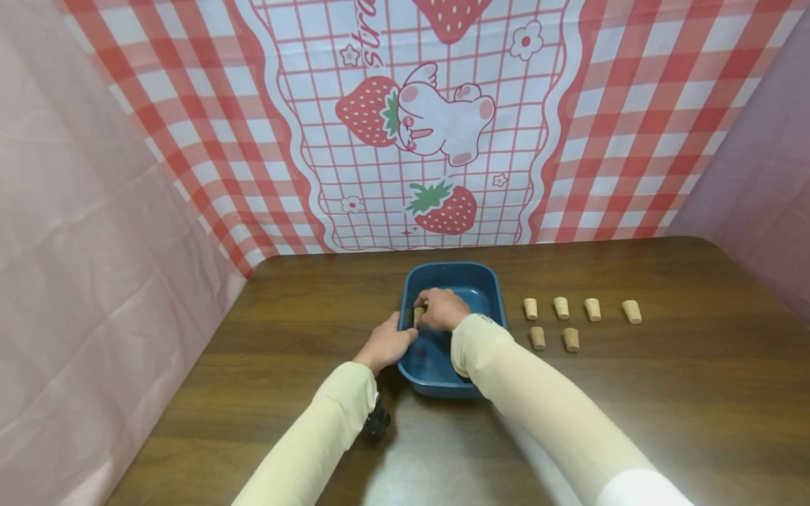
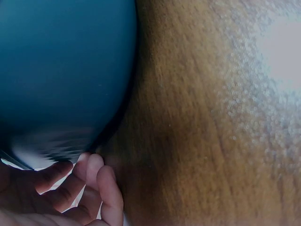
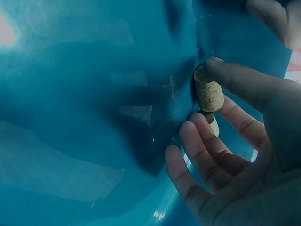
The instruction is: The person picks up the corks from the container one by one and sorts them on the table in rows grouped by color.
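Note:
A blue rectangular tub stands on the wooden table. My left hand grips its left side, with the thumb over the rim and the fingers against the outer wall. Inside the tub, my right hand pinches a tapered cork stopper between thumb and finger, close to the left wall. Just behind that one, a second cork stopper shows in the right wrist view, partly hidden by the fingers. The right hand and forearm cover part of the tub's inside in the head view.
Several cork stoppers stand in two rows on the table, right of the tub. A red-and-white checked cloth hangs behind the table's far edge. Pink curtains hang at the sides.

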Demonstrator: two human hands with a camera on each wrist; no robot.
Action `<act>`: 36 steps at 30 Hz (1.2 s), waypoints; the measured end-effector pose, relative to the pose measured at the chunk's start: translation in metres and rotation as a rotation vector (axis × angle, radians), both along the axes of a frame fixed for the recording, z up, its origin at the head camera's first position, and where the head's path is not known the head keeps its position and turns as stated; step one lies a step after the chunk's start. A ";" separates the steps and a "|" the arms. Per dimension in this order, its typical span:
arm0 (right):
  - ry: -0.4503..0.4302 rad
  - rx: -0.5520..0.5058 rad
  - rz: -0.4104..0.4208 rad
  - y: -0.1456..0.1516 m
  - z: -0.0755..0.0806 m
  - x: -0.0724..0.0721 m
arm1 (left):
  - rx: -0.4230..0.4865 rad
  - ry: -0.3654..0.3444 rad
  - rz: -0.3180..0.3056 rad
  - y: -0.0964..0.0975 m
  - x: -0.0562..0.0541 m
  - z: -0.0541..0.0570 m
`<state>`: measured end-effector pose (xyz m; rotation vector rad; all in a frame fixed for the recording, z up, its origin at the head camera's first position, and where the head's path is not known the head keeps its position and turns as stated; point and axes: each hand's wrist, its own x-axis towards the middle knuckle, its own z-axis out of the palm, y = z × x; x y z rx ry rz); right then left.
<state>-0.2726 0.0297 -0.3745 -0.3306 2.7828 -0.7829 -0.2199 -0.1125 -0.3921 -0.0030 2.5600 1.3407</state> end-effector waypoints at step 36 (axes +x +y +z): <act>-0.067 -0.001 0.047 0.024 0.039 0.005 | 0.004 0.008 0.008 0.002 0.001 -0.001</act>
